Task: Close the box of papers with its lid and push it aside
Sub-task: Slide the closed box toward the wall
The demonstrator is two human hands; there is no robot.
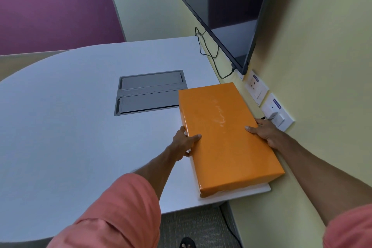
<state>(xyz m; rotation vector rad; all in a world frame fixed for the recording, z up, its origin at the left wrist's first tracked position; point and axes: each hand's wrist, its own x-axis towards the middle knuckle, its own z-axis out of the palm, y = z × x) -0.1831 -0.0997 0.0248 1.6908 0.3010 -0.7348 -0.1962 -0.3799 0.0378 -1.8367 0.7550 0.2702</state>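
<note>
An orange box (223,137), with its glossy lid on, lies on the white table (80,127) at the right side, close to the yellow wall. A thin white edge of the box's base shows under the lid at the near end. My left hand (184,143) grips the lid's left long edge, thumb on top. My right hand (263,132) holds the right long edge between the box and the wall, thumb on top. The papers are hidden inside.
A grey recessed cable hatch (150,92) sits in the table just left of the box. Wall sockets (276,112) and a wall-mounted screen (225,12) with dangling cables are at the right. The table's near edge ends just below the box.
</note>
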